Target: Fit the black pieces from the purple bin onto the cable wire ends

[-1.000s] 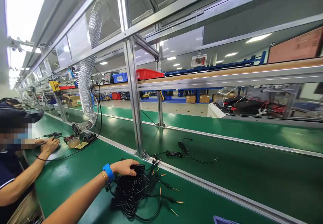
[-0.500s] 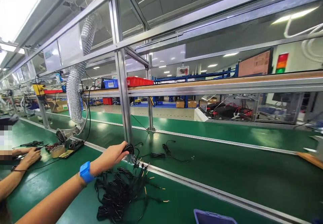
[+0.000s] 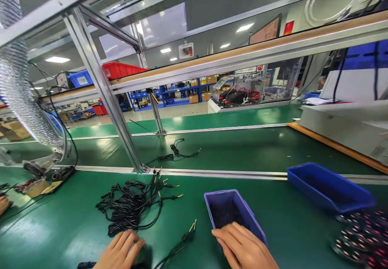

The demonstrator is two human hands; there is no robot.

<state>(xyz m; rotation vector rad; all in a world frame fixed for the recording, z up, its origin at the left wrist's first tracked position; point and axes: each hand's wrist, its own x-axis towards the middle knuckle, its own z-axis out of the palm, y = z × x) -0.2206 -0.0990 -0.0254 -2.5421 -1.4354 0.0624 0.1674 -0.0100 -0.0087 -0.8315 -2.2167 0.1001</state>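
At the bottom edge my left hand (image 3: 119, 251) is curled over a coiled black cable (image 3: 86, 265), which shows on both sides of it. That cable's stripped ends (image 3: 192, 225), with light-coloured tips, reach right across the green bench. A heap of coiled black cables (image 3: 130, 202) with orange-tipped ends lies just beyond this hand. My right hand (image 3: 245, 249) is over the near left side of a purple-blue bin (image 3: 251, 216), fingers bent and together, thumb slightly apart. Nothing shows in its fingers. Small dark contents in the bin are too blurred to name.
A second blue bin (image 3: 348, 208) stands at right, by a pile of black round parts (image 3: 357, 236). Loose cables (image 3: 176, 150) lie beyond the metal rail (image 3: 218, 174). An upright post (image 3: 103, 83), a duct (image 3: 24, 91) and a co-worker's hand (image 3: 3, 204) are at left.
My left hand has come back from above the heap with a black cable coil to the bench's near side. My right hand has come into view. The camera has turned right.
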